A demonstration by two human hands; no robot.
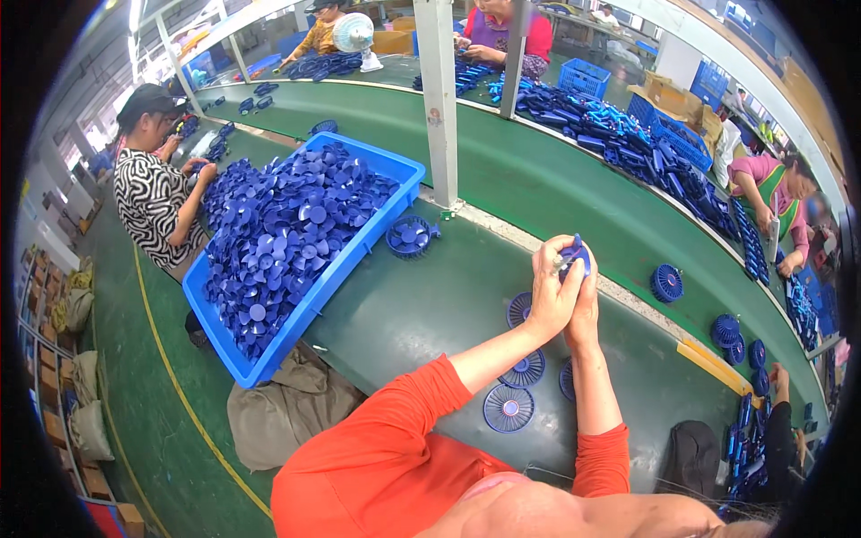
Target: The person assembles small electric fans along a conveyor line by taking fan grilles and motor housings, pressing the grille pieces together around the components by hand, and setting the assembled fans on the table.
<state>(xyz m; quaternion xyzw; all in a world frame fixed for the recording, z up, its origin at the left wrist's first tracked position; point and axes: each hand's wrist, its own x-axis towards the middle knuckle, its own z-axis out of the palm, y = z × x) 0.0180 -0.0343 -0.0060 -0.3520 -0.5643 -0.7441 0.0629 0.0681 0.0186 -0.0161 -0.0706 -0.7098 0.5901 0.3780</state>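
Observation:
Both hands are raised together over the bench on the right of centre. My left hand (549, 300) and my right hand (583, 314) close around a small dark blue fan part (579, 255); its exact kind is mostly hidden by the fingers. Just below them, round dark blue fan grilles (508, 409) lie on the green bench (421, 305), some partly covered by my forearms. Farther left stands a round fan housing with blades in it (411, 236). Beyond it, a large blue tray (309, 312) is heaped with dark blue fan blades (278, 233).
A white post (437, 108) rises at the bench's far edge, beside a green conveyor belt (547, 184). Fan heads (666, 282) sit on the belt near a yellow strip (715, 366). Several people work around it, with piles of blue parts (619, 143). A cloth bag (287, 408) lies below the tray.

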